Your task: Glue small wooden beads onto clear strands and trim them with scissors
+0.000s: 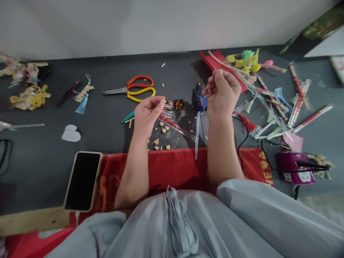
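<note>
My left hand (147,114) is raised over the dark mat, its thumb and fingertips pinched on a small tan wooden bead (162,101). More tan beads (160,135) lie scattered on the mat just below it. My right hand (221,92) is held up beside it with fingers curled in a pinch; what it holds is too thin to make out. A small blue ornament (200,97) stands between the hands, and a clear plastic tube (197,133) lies below it.
Red and yellow-handled scissors (134,89) lie at the back centre. A phone (83,180) rests face up at the front left. A pile of tubes, tassels and pompoms (268,96) fills the right. A purple tool (295,167) with a black cable sits at the right front.
</note>
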The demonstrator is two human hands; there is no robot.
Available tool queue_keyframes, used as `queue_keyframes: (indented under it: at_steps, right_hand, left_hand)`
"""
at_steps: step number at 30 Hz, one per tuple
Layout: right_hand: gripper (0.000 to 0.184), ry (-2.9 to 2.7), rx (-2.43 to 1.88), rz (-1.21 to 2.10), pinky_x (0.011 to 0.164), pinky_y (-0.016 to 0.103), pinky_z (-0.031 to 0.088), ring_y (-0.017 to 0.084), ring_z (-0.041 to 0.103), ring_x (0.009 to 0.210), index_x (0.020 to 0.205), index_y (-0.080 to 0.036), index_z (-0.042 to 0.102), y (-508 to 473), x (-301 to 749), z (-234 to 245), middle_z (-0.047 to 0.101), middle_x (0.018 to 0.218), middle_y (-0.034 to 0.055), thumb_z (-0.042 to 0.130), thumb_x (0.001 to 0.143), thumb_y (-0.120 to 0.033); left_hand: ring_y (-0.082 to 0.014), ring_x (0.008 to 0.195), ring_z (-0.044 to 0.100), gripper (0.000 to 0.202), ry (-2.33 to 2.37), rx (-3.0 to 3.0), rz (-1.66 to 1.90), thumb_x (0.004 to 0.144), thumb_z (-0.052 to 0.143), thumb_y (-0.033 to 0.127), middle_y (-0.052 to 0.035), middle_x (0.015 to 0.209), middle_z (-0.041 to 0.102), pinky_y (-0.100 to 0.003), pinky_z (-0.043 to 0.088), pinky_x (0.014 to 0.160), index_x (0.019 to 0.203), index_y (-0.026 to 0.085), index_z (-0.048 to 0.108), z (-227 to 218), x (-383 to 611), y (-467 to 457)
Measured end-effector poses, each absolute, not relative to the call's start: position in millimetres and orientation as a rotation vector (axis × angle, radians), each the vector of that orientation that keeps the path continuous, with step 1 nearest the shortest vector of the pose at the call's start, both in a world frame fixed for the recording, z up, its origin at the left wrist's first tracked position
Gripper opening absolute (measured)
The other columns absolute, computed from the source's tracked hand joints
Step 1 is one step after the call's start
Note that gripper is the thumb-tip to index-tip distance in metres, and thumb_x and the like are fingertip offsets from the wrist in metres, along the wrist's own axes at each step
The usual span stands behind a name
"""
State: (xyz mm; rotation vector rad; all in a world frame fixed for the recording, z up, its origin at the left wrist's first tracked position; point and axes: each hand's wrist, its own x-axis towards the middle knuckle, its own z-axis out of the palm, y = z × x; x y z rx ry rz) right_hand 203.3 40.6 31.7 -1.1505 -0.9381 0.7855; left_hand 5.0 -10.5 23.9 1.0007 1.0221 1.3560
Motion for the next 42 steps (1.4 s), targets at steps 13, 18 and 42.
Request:
queue_keyframes:
  at_steps: [13, 18, 42]
  right_hand:
    - [0.031, -1.620, -1.337, 0.893, 0.044, 0.022, 0.035, 0.005, 0.043, 0.041, 0.056, -0.018, 0.055, 24, 186, 36, 0.048, 0.046, -0.0058, 0.064, 0.082, -0.034]
    - [0.014, -1.793, -1.342, 0.883, 0.055, 0.024, 0.039, 0.009, 0.053, 0.058, 0.073, -0.012, 0.071, 13, 175, 54, 0.061, 0.058, 0.0004, 0.066, 0.074, -0.025]
    - [0.029, -1.606, -1.083, 1.289, 0.060, 0.023, 0.044, 0.008, 0.052, 0.064, 0.097, -0.014, 0.069, 10, 148, 47, 0.063, 0.073, -0.0006, 0.070, 0.072, -0.029]
  left_hand:
    - [-0.0046, 0.061, 0.060, 0.022, 0.969, 0.897, 1.320, 0.074, 0.072, 0.038, 0.0010, 0.073, 0.068, -0.018, 0.049, 0.060, 0.087, 0.020, 0.071, 25, 4, -10]
    - [-0.0033, 0.059, 0.056, 0.026, 0.939, 0.802, 1.348, 0.071, 0.075, 0.041, 0.0009, 0.072, 0.067, -0.016, 0.046, 0.057, 0.081, 0.018, 0.071, 27, 4, -9]
    - [-0.0011, 0.037, 0.019, 0.021, 0.915, 0.720, 1.276, 0.073, 0.075, 0.039, 0.0111, 0.042, 0.024, -0.017, 0.024, 0.040, 0.076, 0.019, 0.070, 39, 6, -12]
